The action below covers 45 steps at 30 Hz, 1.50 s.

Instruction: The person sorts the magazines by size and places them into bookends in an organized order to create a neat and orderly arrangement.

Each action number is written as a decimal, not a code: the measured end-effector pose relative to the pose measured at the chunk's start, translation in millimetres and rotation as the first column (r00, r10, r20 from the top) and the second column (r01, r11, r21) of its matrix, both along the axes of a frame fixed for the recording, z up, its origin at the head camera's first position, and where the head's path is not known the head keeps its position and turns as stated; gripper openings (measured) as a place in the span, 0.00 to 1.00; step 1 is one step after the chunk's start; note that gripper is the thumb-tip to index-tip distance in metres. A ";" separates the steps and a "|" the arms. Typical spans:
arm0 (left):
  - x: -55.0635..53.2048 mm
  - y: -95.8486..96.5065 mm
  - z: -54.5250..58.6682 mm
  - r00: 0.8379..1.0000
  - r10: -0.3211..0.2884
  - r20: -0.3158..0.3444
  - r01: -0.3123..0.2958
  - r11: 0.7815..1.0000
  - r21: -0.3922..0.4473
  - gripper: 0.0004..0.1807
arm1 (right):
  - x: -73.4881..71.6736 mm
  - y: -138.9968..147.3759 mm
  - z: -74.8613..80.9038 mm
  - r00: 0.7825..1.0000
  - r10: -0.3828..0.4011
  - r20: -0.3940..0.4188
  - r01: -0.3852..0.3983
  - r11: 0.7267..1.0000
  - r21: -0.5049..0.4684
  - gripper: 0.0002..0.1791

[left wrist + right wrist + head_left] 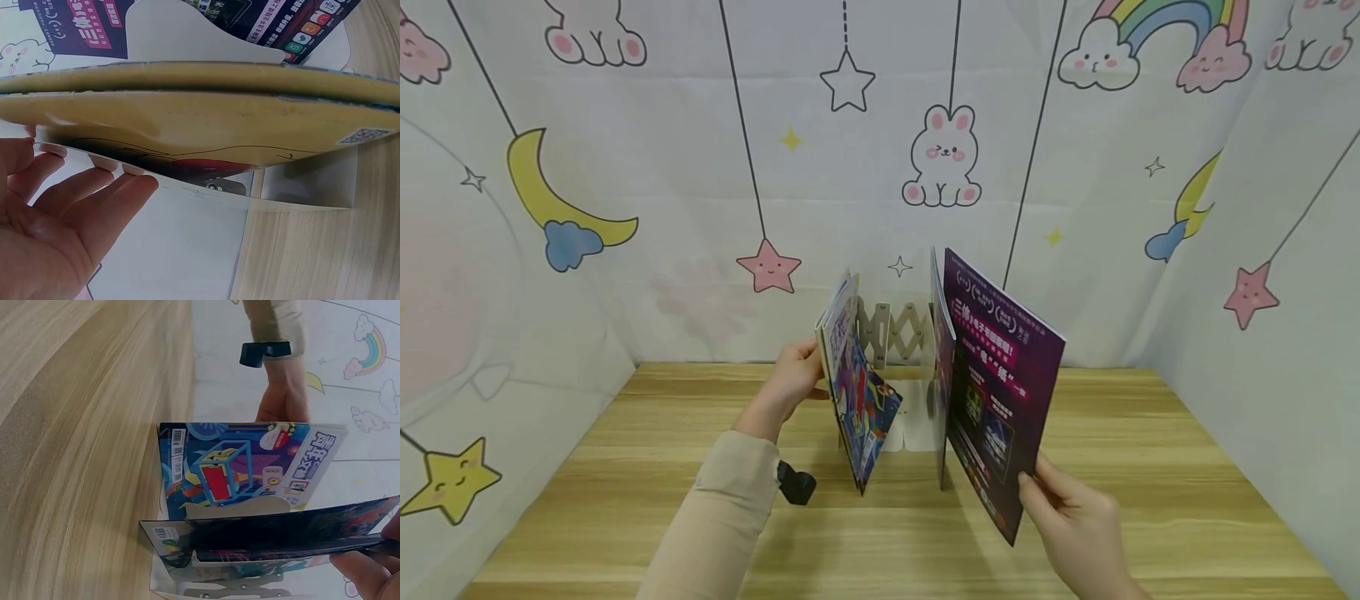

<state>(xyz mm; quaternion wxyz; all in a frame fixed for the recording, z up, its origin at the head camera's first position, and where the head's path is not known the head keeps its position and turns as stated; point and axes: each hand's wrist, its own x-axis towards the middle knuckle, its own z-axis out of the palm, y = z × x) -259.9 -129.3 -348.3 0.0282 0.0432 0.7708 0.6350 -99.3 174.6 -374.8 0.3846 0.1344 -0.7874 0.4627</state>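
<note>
My right hand (1075, 525) pinches the near edge of a dark purple magazine (1000, 392) with white and pink print, between thumb and fingers. The magazine is tilted, beside another thin upright one (942, 358) at the right side of a white extendable bookend (904, 425). On the left, several magazines (844, 367) stand upright; a colourful cover (225, 469) leans inward. My left hand (790, 379) is at their outer side. In the left wrist view, its fingers (119, 212) hook over the edge of the bookend's white side plate (187, 231), next to a yellow back cover (206, 125).
Metal scissor-lattice bars (891, 333) join the bookend's two sides at the back. Everything stands on a wood-grain table (865, 542). White cloth (685, 192) printed with stars, moons and rabbits encloses the back and sides. A black wrist device (796, 483) is on the left sleeve.
</note>
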 end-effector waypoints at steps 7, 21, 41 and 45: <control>0.0 0.7 -0.3 1.000 0.002 -0.003 -0.002 1.000 0.000 0.23 | -14.9 -1.9 -5.4 0.998 0.009 -0.058 -0.006 0.999 0.039 0.19; -1.6 -0.2 -1.8 1.000 0.008 0.002 -0.008 1.000 0.020 0.22 | -35.2 -6.9 -13.1 1.000 -0.019 -0.023 0.021 0.998 0.059 0.18; -0.5 0.0 -1.2 1.000 0.015 0.005 -0.015 1.000 0.021 0.20 | -57.2 -16.0 -22.1 1.000 -0.011 0.023 0.011 1.000 0.021 0.18; 0.1 0.3 -1.8 1.000 0.022 0.006 -0.022 0.999 0.027 0.19 | -59.9 -18.6 -24.9 0.998 0.009 0.067 -0.010 1.000 0.009 0.17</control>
